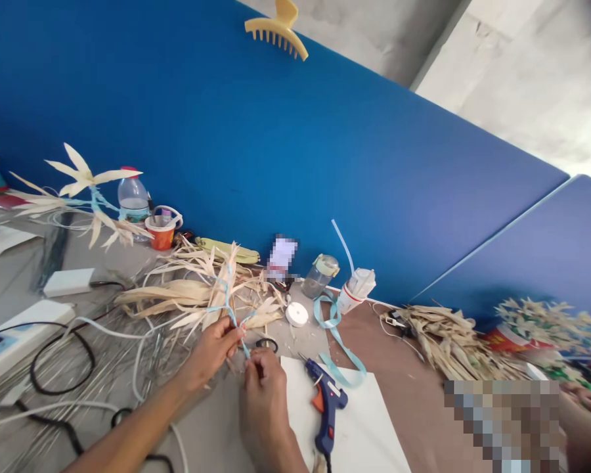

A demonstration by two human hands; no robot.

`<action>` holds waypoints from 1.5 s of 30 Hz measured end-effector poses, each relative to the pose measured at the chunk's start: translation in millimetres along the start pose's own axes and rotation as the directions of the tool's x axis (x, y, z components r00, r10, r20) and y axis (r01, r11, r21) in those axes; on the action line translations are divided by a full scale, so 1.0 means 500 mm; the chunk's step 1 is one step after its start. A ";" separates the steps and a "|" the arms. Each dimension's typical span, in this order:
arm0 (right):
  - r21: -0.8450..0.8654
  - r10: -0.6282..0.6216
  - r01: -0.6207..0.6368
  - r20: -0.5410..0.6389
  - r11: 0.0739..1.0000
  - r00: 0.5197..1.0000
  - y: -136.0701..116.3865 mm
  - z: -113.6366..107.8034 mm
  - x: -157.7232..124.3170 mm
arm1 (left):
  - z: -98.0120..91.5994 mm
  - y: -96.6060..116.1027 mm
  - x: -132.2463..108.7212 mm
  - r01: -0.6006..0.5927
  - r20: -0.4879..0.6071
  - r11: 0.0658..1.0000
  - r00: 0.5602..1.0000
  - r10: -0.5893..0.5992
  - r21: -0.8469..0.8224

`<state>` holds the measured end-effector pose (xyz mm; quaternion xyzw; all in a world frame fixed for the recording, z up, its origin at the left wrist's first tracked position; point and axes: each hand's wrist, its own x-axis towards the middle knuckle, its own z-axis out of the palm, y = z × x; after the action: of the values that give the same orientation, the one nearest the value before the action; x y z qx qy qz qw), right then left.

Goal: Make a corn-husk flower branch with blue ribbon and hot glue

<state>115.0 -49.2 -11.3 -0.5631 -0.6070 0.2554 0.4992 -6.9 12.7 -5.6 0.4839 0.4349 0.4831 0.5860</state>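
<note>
My left hand (pixel 217 345) pinches a thin branched stem wrapped in light blue tape (pixel 228 295), at about the fork of its branches. The stem's lower end runs into the closed fingers of my right hand (pixel 266 387), just to the right and nearer to me. Pale dried corn husk strips (pixel 172 295) lie behind the stem, so which of them are fixed to it is hard to tell. A black ring that looks like a scissors handle (pixel 266 343) shows just beyond my right hand. Right of that hand, a dark blue glue gun (pixel 331 410) rests on a white sheet (pixel 369 437).
A white roll (pixel 296 314), light blue ribbon (pixel 347 374), glass jar (pixel 320 276) and paper cup (pixel 352 295) stand or lie ahead. Cables and thin wires spread around a power strip (pixel 24 335) at left. A husk flower (pixel 86 174) is behind; another person's arm (pixel 588 420) is at right.
</note>
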 end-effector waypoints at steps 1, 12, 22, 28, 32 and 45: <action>-0.018 -0.054 0.054 0.003 0.998 0.999 0.000 0.000 -0.001 | 0.002 0.001 0.000 -0.001 -0.006 1.000 1.000 0.001 -0.007; 0.056 -0.122 0.122 0.008 0.991 0.992 -0.010 -0.001 -0.002 | 0.011 0.003 -0.013 0.247 0.160 0.845 0.968 -0.193 -0.474; 0.314 0.127 -0.141 0.066 0.939 0.990 -0.022 -0.015 0.009 | -0.007 0.010 -0.012 0.326 0.317 0.736 0.935 -0.160 -0.592; 0.401 0.229 -0.256 0.115 0.880 0.967 -0.012 -0.002 0.006 | 0.012 0.010 -0.017 0.292 0.267 0.761 0.950 -0.161 -0.579; 0.486 0.276 -0.328 0.177 0.810 0.945 -0.023 0.000 0.011 | 0.023 0.013 -0.023 0.250 0.169 0.768 0.968 -0.186 -0.590; 0.700 0.271 -0.414 0.313 0.581 0.910 -0.016 -0.008 0.016 | 0.027 0.030 -0.029 0.297 0.211 0.729 0.955 -0.211 -0.617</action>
<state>116.1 -44.5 -0.1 -0.3870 -0.3654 0.6228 0.5734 1.7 -2.6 11.8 0.2195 0.2673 0.4861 0.8026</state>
